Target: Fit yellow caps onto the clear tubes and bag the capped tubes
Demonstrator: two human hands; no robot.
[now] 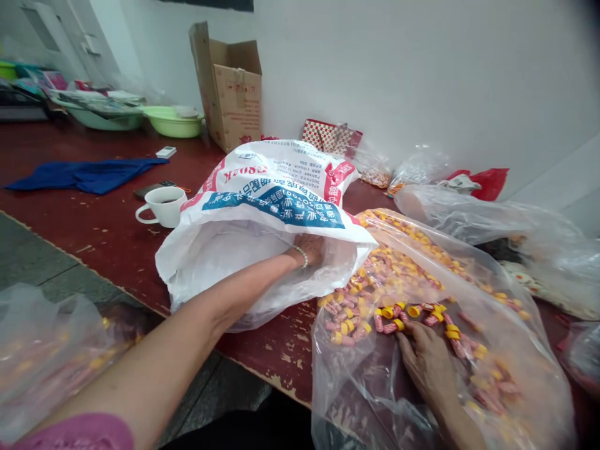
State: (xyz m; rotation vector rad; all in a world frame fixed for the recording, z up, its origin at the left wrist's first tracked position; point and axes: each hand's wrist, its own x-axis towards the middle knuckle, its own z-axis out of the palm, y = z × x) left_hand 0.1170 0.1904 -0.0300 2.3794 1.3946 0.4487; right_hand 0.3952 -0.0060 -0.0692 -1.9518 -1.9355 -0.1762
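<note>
My left hand (310, 247), with a beaded bracelet at the wrist, reaches into the mouth of a white printed sack (276, 178). Its fingers are hidden in shadow and behind the sack's edge, so what they touch does not show. Lower right, my right hand (429, 359) is in the opening of a large clear plastic bag (360, 381). Its fingers are stretched forward and a little apart, with the tips beside small pink pieces with yellow caps (389, 315). Many more such pieces lie heaped in the bag.
A white mug (166, 206) with dark liquid stands left of the sack, near a blue cloth (84, 174). Behind are an open cardboard box (237, 100) and a green basin (173, 122). Another plastic bag of pieces (60, 356) sits lower left, below the red table's edge (84, 262).
</note>
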